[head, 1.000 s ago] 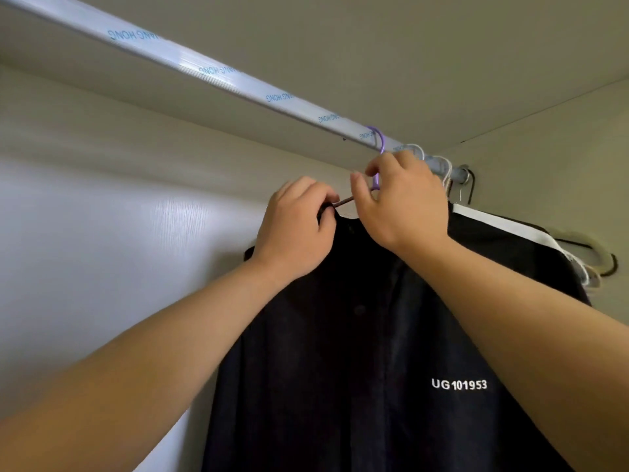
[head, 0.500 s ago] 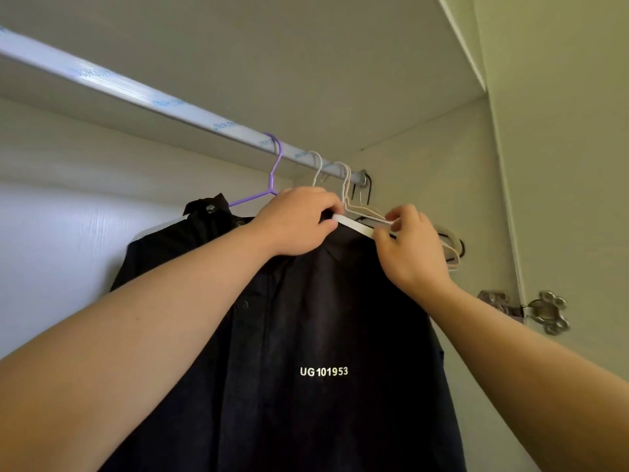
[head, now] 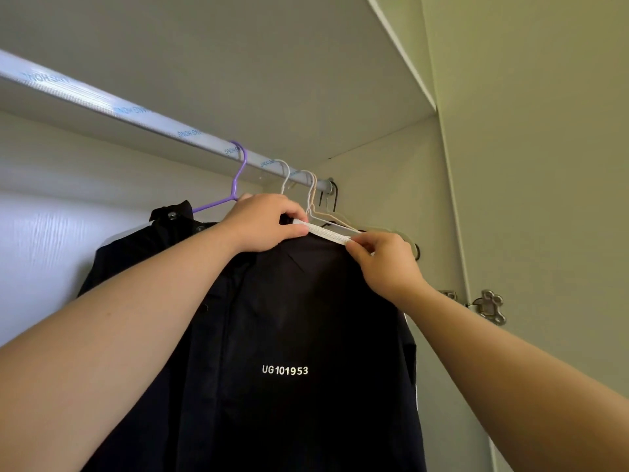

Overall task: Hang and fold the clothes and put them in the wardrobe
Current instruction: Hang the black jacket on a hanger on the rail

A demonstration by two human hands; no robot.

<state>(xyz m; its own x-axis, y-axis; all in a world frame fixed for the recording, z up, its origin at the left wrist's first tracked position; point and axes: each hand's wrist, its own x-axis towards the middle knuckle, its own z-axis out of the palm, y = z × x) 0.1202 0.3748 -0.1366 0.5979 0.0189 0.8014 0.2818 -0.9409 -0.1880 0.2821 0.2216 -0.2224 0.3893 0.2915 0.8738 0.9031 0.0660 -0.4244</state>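
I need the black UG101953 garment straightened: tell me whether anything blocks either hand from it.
Nothing visible: the left hand grips the black garment at the neck, the right hand pinches its white shoulder stripe.

- The rail (head: 153,122) runs under the wardrobe's top panel, from the left to the side wall (head: 391,206) on the right.
- The leftmost hanger (head: 239,175) hooks over the rail; the other hangers (head: 311,195) crowd to its right, near the wall.
- The collared shirt (head: 136,247) hangs left of and partly behind the lettered garment (head: 289,335).
- The strap (head: 323,232) lies along that garment's top, between the left hand (head: 262,223) and the right hand (head: 384,264), each holding an end.
- The hinge (head: 490,306) sits right of the garments.
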